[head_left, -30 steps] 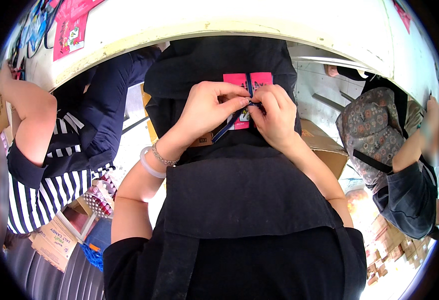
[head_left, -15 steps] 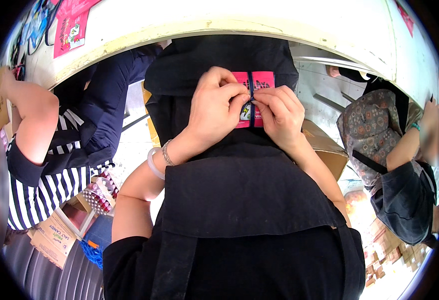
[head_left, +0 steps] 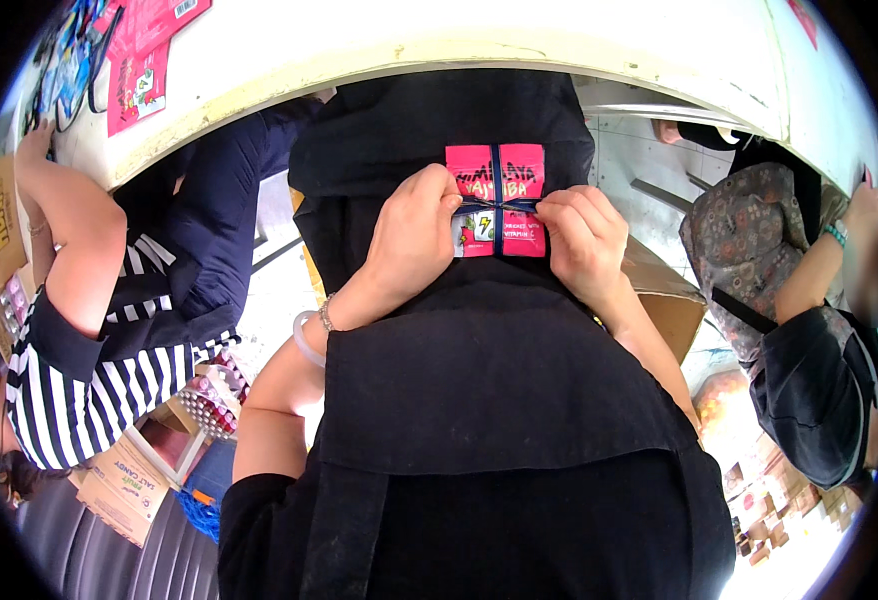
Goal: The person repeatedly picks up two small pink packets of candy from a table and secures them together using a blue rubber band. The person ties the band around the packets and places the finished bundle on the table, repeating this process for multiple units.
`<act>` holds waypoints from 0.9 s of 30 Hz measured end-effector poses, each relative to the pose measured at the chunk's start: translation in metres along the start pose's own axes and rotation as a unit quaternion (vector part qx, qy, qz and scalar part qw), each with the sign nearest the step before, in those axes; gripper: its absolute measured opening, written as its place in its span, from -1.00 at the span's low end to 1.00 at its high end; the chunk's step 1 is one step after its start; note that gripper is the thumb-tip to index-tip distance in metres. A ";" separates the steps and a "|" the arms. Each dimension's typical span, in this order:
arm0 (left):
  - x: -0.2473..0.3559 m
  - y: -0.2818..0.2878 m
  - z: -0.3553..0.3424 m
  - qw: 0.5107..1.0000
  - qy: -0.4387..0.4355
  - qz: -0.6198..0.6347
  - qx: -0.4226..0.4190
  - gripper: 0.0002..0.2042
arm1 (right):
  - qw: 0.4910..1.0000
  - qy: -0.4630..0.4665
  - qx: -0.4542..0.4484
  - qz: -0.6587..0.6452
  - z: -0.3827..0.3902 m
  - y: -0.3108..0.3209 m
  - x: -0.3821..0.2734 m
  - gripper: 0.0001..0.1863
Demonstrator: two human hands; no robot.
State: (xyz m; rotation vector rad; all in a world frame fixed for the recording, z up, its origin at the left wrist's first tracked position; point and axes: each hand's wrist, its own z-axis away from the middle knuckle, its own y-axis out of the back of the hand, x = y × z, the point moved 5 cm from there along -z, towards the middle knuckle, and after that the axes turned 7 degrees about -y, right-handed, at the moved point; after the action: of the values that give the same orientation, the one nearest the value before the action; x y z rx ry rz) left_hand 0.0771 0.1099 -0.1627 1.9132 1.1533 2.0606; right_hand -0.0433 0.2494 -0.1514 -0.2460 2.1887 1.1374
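A bright pink packet (head_left: 529,168) lies on the black apron over my lap, below the table edge. Dark navy ribbon (head_left: 499,235) runs round it lengthwise and crosswise, meeting in a knot at its middle. My left hand (head_left: 406,228) pinches ribbon at the packet's left edge. At the right edge, my right hand (head_left: 587,236) pinches ribbon too, and the stretch between the hands looks taut. Whether loops or loose ends are in my fingers cannot be made out.
The white table (head_left: 459,35) curves ahead of me, with more pink packets (head_left: 139,85) and dark straps at its far left. People sit at both sides, the left one wearing striped cloth (head_left: 119,385). A cardboard box (head_left: 669,305) stands right of my lap.
My hands have drawn apart from the packet's middle to its two sides, pulling the ribbon sideways. The knot and more of the packet's front now show.
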 end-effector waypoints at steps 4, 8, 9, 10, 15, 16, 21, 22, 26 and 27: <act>-0.005 -0.001 -0.001 1.000 -0.006 -0.011 -0.017 -0.93 | 0.997 -0.060 -0.021 -0.033 0.004 -0.003 0.007 -0.85; -0.006 0.008 -0.003 0.990 0.080 0.076 -0.086 -0.79 | 0.842 -0.363 -0.063 -0.394 0.020 -0.009 0.032 -0.68; -0.007 0.005 -0.003 0.982 0.088 0.143 -0.091 -0.77 | 0.772 -0.426 -0.086 -0.463 0.021 -0.009 0.036 -0.47; -0.010 -0.001 -0.001 0.968 0.095 0.209 -0.096 -0.74 | 0.724 -0.473 -0.067 -0.497 0.020 -0.008 0.036 -0.38; 0.044 -0.017 -0.025 0.908 0.018 0.382 -0.174 -0.60 | 0.810 -0.465 -0.041 -0.354 -0.002 0.036 0.023 -0.36; 0.054 -0.003 -0.036 0.923 -0.007 0.346 -0.169 -0.60 | 0.814 -0.485 0.018 -0.319 -0.005 0.071 0.020 -0.40; 0.073 0.072 -0.076 0.979 -0.162 0.115 -0.047 -0.73 | 0.824 -0.511 0.000 0.246 0.146 0.168 0.092 -0.60; 0.077 0.087 -0.087 0.977 -0.197 0.071 -0.027 -0.73 | 0.763 -0.546 -0.132 0.319 0.222 0.157 0.128 -0.52; 0.061 0.143 -0.139 0.977 -0.195 -0.027 0.084 -0.74 | 0.786 -0.530 -0.227 0.224 0.193 0.137 0.123 -0.49; 0.057 0.149 -0.157 0.971 -0.207 -0.073 0.093 -0.77 | 0.799 -0.548 -0.191 0.156 0.137 0.140 0.114 -0.61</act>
State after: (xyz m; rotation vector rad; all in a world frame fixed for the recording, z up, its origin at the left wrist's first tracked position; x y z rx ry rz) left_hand -0.0138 -0.0352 -0.0179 2.1285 1.3630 1.4277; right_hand -0.1296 0.4563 -0.1862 0.5276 0.9628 1.3929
